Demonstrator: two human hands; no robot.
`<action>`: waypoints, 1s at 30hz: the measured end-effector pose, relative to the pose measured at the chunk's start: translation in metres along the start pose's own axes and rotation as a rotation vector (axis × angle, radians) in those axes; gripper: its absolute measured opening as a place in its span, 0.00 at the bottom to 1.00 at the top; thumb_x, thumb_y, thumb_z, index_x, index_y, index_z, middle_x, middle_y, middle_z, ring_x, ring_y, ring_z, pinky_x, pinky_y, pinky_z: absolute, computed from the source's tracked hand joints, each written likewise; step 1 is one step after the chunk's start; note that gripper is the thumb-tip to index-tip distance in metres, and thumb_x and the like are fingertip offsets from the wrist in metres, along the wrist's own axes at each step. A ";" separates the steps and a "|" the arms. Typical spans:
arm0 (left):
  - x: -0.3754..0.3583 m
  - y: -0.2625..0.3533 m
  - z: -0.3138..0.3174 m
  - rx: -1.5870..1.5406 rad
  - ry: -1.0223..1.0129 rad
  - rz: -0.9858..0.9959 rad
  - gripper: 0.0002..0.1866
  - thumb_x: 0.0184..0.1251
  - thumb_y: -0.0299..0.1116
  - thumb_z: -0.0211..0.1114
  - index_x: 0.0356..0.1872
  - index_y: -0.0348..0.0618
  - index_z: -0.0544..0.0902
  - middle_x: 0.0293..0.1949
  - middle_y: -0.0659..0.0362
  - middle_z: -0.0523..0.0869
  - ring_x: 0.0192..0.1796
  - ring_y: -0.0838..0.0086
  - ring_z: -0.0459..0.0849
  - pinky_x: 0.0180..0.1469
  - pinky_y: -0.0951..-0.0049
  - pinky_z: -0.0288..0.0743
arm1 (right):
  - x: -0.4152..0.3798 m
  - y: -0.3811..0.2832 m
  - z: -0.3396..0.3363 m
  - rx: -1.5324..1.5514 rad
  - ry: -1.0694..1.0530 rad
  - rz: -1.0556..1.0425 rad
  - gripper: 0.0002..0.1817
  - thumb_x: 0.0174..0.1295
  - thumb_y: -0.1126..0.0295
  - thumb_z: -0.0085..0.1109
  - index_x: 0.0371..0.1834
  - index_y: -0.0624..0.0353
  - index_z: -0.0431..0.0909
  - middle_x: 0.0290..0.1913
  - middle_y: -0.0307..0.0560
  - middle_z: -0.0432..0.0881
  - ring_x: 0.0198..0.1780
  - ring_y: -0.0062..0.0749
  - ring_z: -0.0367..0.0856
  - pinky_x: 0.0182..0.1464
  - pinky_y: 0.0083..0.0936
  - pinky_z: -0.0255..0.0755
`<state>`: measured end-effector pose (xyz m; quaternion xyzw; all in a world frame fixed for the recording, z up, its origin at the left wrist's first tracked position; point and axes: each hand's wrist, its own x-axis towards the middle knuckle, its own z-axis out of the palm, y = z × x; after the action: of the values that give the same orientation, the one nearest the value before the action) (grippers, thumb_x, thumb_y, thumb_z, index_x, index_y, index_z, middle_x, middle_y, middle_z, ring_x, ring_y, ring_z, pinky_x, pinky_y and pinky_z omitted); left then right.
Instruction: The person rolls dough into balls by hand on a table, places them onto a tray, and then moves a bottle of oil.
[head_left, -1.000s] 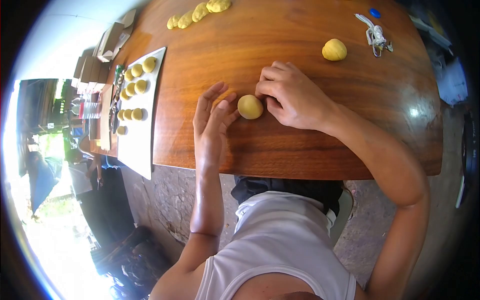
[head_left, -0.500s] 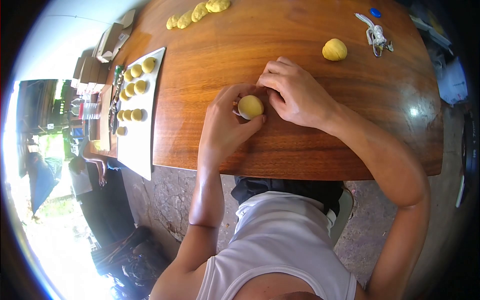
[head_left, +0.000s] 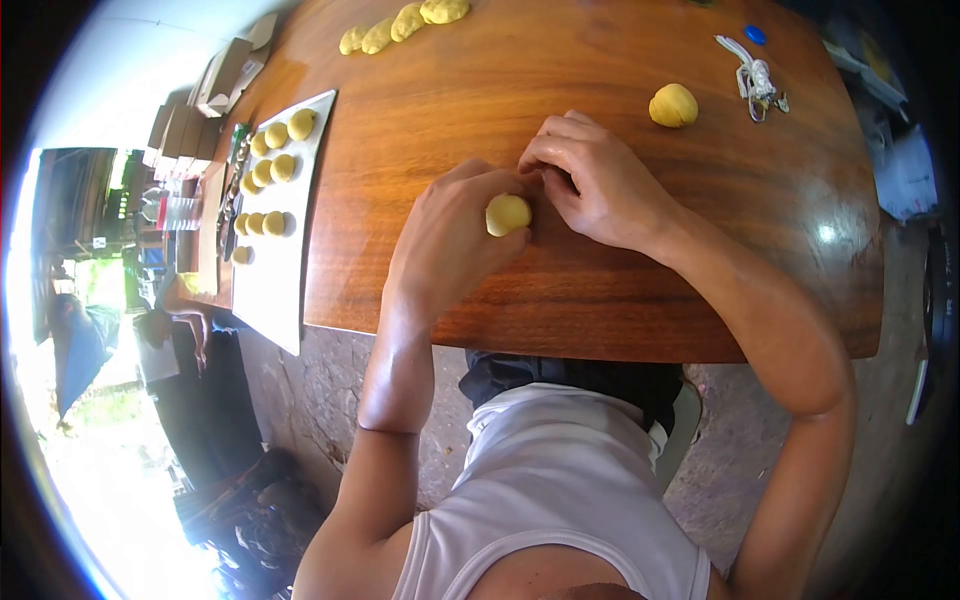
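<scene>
Item under inspection: a small, smooth, round yellow ball of dough-like material (head_left: 509, 215), located on the near part of a glossy brown wooden table (head_left: 600, 312). My left hand (head_left: 450, 235) curves round it, fingers along the far side and thumb at the near side; I find this grip closed on the ball, though how hard it presses cannot be told. My right hand (head_left: 595, 185) is bent just beside it, fingers curled toward the thumb; whether the tips meet, or pinch anything, I cannot tell.

Step in hand, in my judgement: handling and shaping one ball, already well rounded. The next move, as I assess it, calls for a light, even left-hand hold, with the right fingertips not denting the surface.

Also noted: similar yellow balls (head_left: 283, 168) in rows on a flat white tray (head_left: 272, 290) to my left; a larger, creased yellow ball (head_left: 674, 105) ahead and right; uneven yellow lumps (head_left: 408, 22) lined up farther off; a bundled white cord (head_left: 757, 75) to the right
</scene>
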<state>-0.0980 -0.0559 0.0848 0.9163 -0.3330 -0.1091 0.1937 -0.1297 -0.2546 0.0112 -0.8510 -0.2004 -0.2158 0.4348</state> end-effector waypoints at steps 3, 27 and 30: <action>0.000 0.007 -0.002 0.061 0.057 0.093 0.20 0.53 0.30 0.77 0.50 0.40 0.88 0.48 0.50 0.88 0.53 0.50 0.88 0.58 0.57 0.80 | 0.001 0.000 0.001 -0.014 0.020 -0.012 0.07 0.58 0.82 0.65 0.39 0.64 0.86 0.40 0.53 0.85 0.48 0.52 0.82 0.52 0.42 0.80; -0.003 0.002 0.016 0.089 0.102 0.131 0.15 0.62 0.29 0.72 0.50 0.40 0.89 0.49 0.47 0.87 0.55 0.49 0.86 0.58 0.53 0.80 | 0.005 0.003 -0.004 -0.037 -0.036 -0.054 0.10 0.55 0.86 0.62 0.39 0.64 0.83 0.41 0.54 0.84 0.47 0.54 0.82 0.51 0.43 0.78; 0.003 -0.001 0.021 0.180 0.106 0.163 0.13 0.61 0.28 0.71 0.48 0.42 0.90 0.44 0.45 0.86 0.50 0.47 0.88 0.53 0.51 0.82 | 0.007 -0.006 -0.007 -0.068 -0.055 -0.042 0.10 0.55 0.88 0.61 0.39 0.65 0.83 0.41 0.53 0.84 0.47 0.54 0.82 0.49 0.43 0.77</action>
<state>-0.1024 -0.0632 0.0656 0.9044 -0.4042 -0.0138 0.1361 -0.1282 -0.2555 0.0229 -0.8665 -0.2228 -0.2081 0.3953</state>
